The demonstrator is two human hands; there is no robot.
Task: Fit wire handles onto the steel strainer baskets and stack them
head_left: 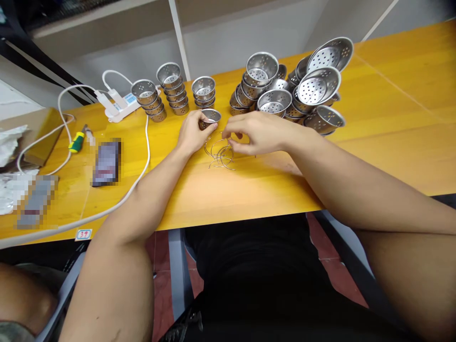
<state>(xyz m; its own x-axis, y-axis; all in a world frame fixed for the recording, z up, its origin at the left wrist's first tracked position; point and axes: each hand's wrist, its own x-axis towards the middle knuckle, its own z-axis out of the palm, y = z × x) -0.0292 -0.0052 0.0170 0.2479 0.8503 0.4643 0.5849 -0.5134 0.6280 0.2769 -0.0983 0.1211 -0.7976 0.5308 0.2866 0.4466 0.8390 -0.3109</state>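
Left hand (194, 130) clamped on rim of small perforated silver metal cup (211, 115). Right hand (254, 133) above thin wire rings (221, 154), fingertip gap unclear. Stacked silver cups (171, 88) behind. Bare yellow tabletop (213, 194) between rings and front edge.

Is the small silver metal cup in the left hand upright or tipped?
Upright: the small silver metal cup in the left hand shows its round open mouth facing up.
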